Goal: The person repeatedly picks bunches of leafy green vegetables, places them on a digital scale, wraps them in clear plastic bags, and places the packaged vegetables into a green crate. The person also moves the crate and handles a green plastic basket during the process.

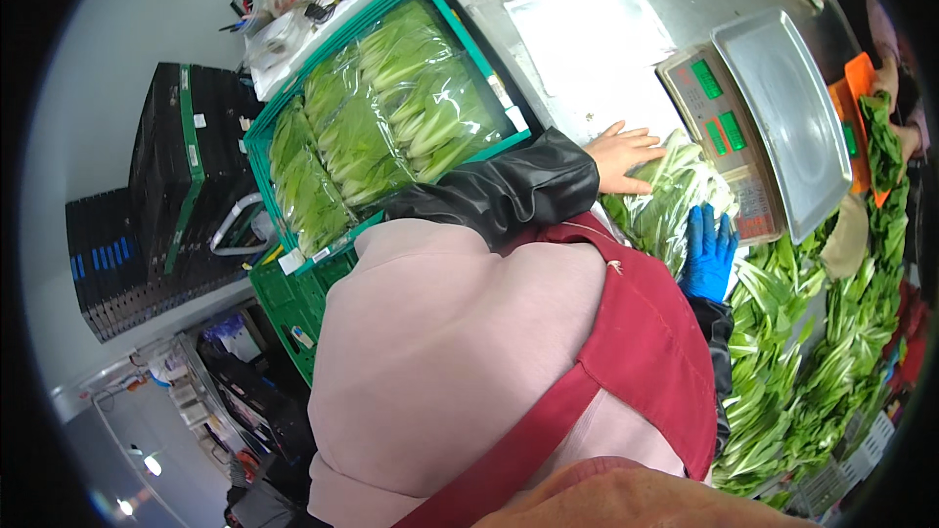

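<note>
A clear plastic bag of leafy greens (664,198) lies on the metal table close against my red apron (645,308), in front of the weighing scale. My left hand (623,158), bare below a black sleeve, rests at one side of the bag with its fingers spread and the fingertips at the plastic. On the opposite side, my right hand (710,253) in a blue glove lies flat against the bag, fingers extended. Neither hand is closed around it. Under the sleeve and apron, part of the bag is hidden.
A digital scale (708,110) with a metal pan (785,125) stands beyond the bag. Loose greens (770,352) cover the table at my right. A green crate (480,66) of bagged greens is at my left. Across the table, another person's hands (906,139) hold greens near an orange scale (855,117).
</note>
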Available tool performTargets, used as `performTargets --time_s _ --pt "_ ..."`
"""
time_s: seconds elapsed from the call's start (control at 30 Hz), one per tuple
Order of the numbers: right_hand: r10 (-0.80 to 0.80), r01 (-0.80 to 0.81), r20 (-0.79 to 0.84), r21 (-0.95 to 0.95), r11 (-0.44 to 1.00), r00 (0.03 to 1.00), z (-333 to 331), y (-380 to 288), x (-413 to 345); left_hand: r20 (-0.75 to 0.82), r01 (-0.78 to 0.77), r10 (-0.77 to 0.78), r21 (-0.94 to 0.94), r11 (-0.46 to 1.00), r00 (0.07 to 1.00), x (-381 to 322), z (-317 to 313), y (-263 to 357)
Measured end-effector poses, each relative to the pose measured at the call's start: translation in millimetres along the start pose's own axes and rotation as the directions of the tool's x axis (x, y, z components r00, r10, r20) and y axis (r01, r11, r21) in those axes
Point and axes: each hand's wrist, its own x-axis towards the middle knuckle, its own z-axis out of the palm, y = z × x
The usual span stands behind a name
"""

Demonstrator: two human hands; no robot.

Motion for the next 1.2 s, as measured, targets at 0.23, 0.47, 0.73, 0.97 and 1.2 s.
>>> performTargets --time_s 0.23,0.47,0.73,0.97,1.2 --pt "0.478 -0.185 0.008 0.928 0.324 0.878 18.9 2.0 24.0 -0.044 0.025 -0.665 -0.995 0.094 0.746 -40.4 -40.0 14.9" --pt "0.05 -0.588 0.596 0.769 0.253 0.801 9.4 -61.3 53.3 0.032 -0.216 -0.65 -0.93 -0.298 0.759 -96.2 -48.1 23.8" --pt "0.108 -0.06 0.027 0.947 0.316 0.994 40.0 -116.5 78.7 -0.129 -0.279 -0.969 -0.958 0.067 0.21 -244.7 -117.6 -26.2" --pt "0.01 0.335 -0.41 0.758 0.56 0.912 48.5 -105.4 79.2 -0.71 0.728 -0.503 0.021 0.685 0.493 -228.6 -171.6 -21.4" --pt "-0.147 0.226 -0.171 0.765 0.603 0.974 40.4 -85.6 74.8 -0.779 0.889 -0.452 0.287 0.358 0.434 -205.7 -121.7 -135.2"
